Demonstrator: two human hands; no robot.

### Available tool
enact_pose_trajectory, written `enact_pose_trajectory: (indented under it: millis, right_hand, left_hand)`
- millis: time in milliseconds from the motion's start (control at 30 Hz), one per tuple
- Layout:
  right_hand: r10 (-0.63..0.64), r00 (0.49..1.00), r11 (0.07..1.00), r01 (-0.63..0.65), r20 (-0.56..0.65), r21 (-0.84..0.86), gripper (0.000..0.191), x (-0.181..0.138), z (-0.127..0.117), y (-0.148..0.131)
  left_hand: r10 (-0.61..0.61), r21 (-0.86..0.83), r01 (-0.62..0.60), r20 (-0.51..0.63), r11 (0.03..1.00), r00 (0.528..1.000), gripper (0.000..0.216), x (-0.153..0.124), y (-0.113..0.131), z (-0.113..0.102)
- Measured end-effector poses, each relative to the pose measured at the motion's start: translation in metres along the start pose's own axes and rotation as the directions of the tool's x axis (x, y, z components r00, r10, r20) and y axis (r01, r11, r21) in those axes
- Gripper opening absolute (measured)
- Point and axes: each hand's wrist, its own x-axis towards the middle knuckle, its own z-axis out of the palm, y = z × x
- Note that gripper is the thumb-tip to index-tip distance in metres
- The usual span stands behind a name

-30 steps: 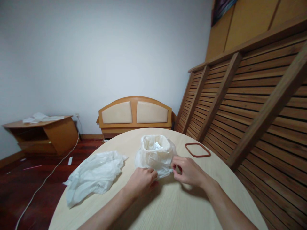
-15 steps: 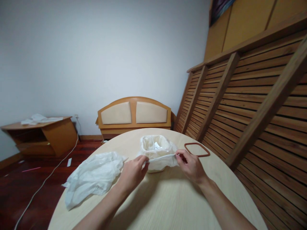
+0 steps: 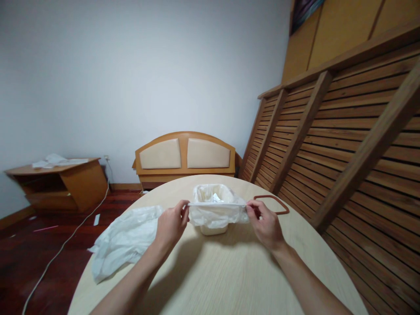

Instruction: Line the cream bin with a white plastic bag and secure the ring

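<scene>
A small cream bin [image 3: 214, 230] stands upright on the round table [image 3: 226, 271], lined with a thin white plastic bag [image 3: 218, 215] that folds out over its rim. My left hand [image 3: 172, 222] pinches the bag's near edge at the left. At the right, my right hand [image 3: 265, 221] pinches the same edge. Between them the edge is pulled into a straight taut band in front of the bin's opening. Something pale and shiny shows inside the bin, too small to name. My fingertips are closed on the plastic.
A crumpled white plastic bag [image 3: 126, 240] lies on the table's left side. A reddish-brown rounded frame [image 3: 278, 212] rests at the right, behind my right hand. Slatted wooden panels [image 3: 331, 144] lean along the right. A cable [image 3: 65, 245] runs over the floor by a low cabinet [image 3: 82, 186].
My hands have moved apart, the left one mostly leftward, and the bag's edge between them is stretched wider and raised slightly. More of the bin's lower front shows.
</scene>
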Motion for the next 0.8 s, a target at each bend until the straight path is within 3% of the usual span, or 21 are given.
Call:
enact_pose_trajectory:
  millis: [100,200,333,433,533,700,800]
  right_hand:
    - [0.070,0.998,0.996,-0.070,0.005,0.060,0.023,0.001,0.002,-0.001]
    - [0.195,0.981,0.964,-0.195,0.016,0.180,0.025,0.002,0.004,-0.001]
    - [0.271,0.962,0.931,-0.251,-0.041,0.266,0.019,0.001,0.009,0.005]
    - [0.203,0.975,0.958,-0.178,-0.093,0.227,0.011,0.000,0.012,0.010]
    - [0.075,0.993,0.989,-0.062,-0.096,0.132,0.016,0.001,0.012,0.008]
    - [-0.146,0.988,0.988,0.143,0.041,0.064,0.021,0.000,0.008,-0.007]
    - [-0.189,0.975,0.982,0.184,0.116,0.051,0.028,-0.003,0.010,-0.014]
  left_hand:
    - [-0.012,-0.179,0.006,-0.034,0.984,0.999,0.021,0.002,-0.005,0.007]
    - [0.061,-0.314,-0.100,-0.130,0.944,0.990,0.029,0.002,-0.007,0.015]
    - [0.267,-0.270,-0.322,-0.222,0.907,0.938,0.041,-0.001,-0.003,0.022]
    - [0.392,-0.192,-0.427,-0.196,0.884,0.899,0.047,-0.003,-0.001,0.025]
    - [0.438,-0.154,-0.466,-0.186,0.871,0.879,0.039,-0.005,-0.002,0.031]
    - [0.484,-0.139,-0.523,-0.239,0.841,0.842,0.030,-0.003,-0.003,0.036]
    - [0.502,-0.140,-0.551,-0.274,0.823,0.820,0.026,-0.002,0.000,0.033]
